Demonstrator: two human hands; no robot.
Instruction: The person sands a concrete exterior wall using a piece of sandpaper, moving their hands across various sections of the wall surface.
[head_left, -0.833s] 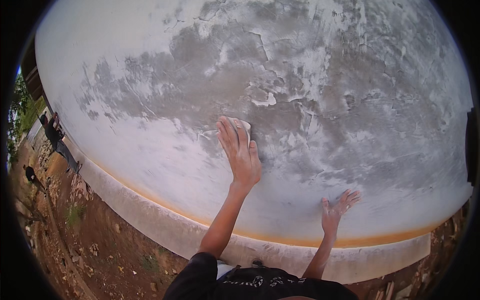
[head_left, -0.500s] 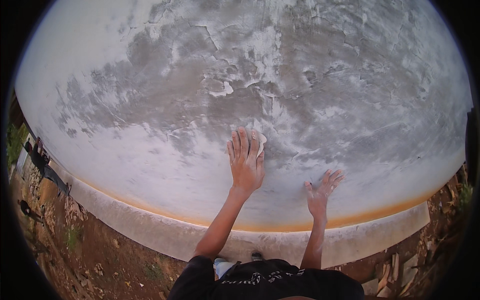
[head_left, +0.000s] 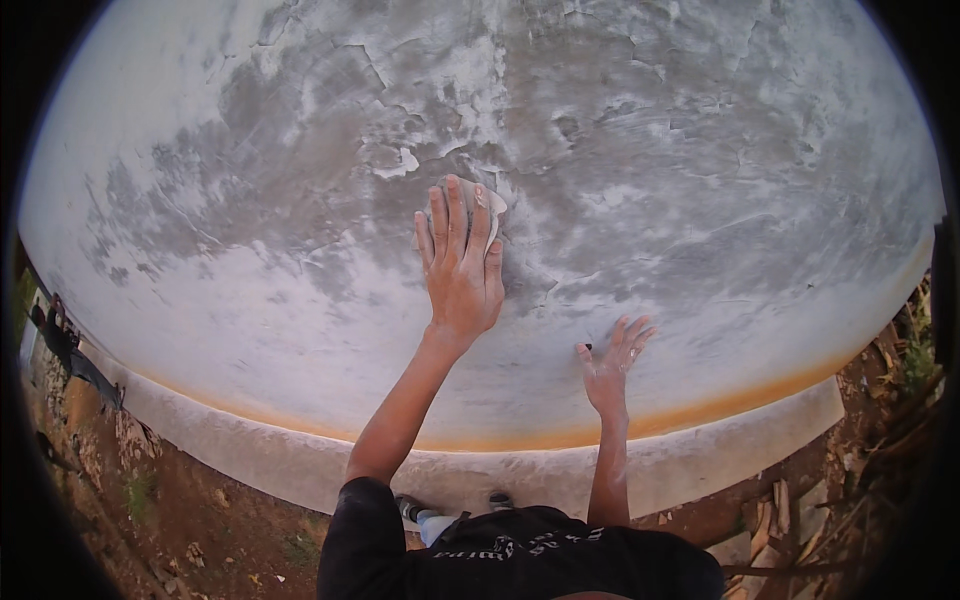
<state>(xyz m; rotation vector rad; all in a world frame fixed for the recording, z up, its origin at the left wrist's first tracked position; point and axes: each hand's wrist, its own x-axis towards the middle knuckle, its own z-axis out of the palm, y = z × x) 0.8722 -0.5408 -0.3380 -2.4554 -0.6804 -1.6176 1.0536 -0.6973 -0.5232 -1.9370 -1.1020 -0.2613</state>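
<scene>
A wall (head_left: 650, 190) with patchy grey and white plaster and flaking edges fills most of the view. My left hand (head_left: 461, 280) presses a dusty whitish sheet, apparently sandpaper (head_left: 497, 208), against it with the fingers stretched over the sheet. Most of the sheet is hidden under the hand; its pale edge shows beside the forefinger. Lower and to the right, my right hand (head_left: 608, 375) rests on the wall with spread fingers and holds nothing. White dust coats both hands. A small dark spot (head_left: 588, 346) shows by the right thumb.
An orange-brown stained band (head_left: 480, 440) runs along the wall's foot. Below it lies a concrete ledge (head_left: 270, 450), with my feet on it. Reddish soil with rubble (head_left: 210, 520) lies at left, and wooden scraps (head_left: 775, 520) at lower right. Another person (head_left: 70, 350) stands at far left.
My left hand has slid upward over the plaster with the sandpaper under it. My right hand stays spread on the wall. The whole view has shifted slightly.
</scene>
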